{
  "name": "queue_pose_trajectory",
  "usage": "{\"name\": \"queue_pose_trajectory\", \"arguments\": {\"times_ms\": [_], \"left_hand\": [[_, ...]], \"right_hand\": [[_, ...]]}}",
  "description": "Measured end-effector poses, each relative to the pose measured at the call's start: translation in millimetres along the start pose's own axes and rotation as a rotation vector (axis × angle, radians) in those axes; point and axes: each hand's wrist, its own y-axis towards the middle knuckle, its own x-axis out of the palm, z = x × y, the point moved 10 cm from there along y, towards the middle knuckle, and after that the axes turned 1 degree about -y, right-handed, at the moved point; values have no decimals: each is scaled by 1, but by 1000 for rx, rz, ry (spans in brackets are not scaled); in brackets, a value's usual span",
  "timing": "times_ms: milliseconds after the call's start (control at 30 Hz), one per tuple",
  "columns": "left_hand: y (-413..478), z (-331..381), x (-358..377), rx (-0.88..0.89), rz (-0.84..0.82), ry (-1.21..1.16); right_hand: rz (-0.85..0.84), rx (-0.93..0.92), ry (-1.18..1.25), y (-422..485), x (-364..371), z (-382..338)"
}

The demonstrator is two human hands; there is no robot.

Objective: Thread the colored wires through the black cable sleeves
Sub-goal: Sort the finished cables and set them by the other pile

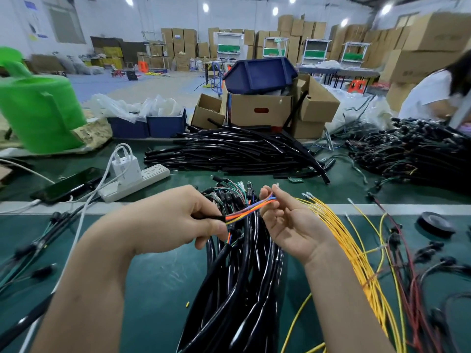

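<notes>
Two hands are counted near the middle: one left hand (pixel 193 220) and one right hand (pixel 288 222). One black sleeve (pixel 209 218) is held in the left hand, and about three coloured wires (pixel 249 208) are pinched in the right. At the left, one power strip (pixel 142 179), one phone (pixel 68 184) and one white charger (pixel 125 166) are counted. Two blue bins (pixel 165 127) are seen far left, and one tape roll (pixel 435 222) at the right. The yellow wires (pixel 356 250) and the far heap of sleeves (pixel 237 151) are too many to be counted.
</notes>
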Motion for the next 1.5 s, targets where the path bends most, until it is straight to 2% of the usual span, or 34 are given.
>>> {"name": "queue_pose_trajectory", "arguments": {"times_ms": [133, 267, 400, 533, 633, 700, 833, 933, 1000, 1067, 1200, 1333, 1500], "left_hand": [[-3, 4, 3, 17, -29, -8], [-4, 18, 2, 74, -14, -122], [2, 39, 9, 176, 39, -94], [4, 53, 1, 224, 205, -158], [2, 56, -5, 239, 235, -202], [0, 59, -6, 254, 225, -217], [-1, 52, -8, 216, 196, -174], [-1, 43, -4, 163, 140, -204], [0, 41, -1, 147, 126, -204], [2, 43, 0, 162, 123, -172], [2, 44, -3, 187, 158, -126], [0, 37, -12, 178, 169, -225], [-3, 38, -9, 189, 113, -357]], "right_hand": [[-73, -38, 12, -7, 14, -3], [-230, -149, -97, -22, 39, -19], [-309, -304, -340, -45, 63, -35], [-372, -493, -640, -67, 89, -39], [-390, -501, -821, -75, 100, -31], [-382, -441, -787, -75, 99, -31], [-311, -323, -348, -73, 76, -52], [-173, -346, -197, -70, 53, -69], [-114, -371, -201, -68, 47, -71], [-97, -389, -307, -67, 51, -66], [-163, -468, -548, -66, 75, -50], [-264, -458, -526, -65, 89, -38], [-227, -447, -472, -63, 83, -42]]}}
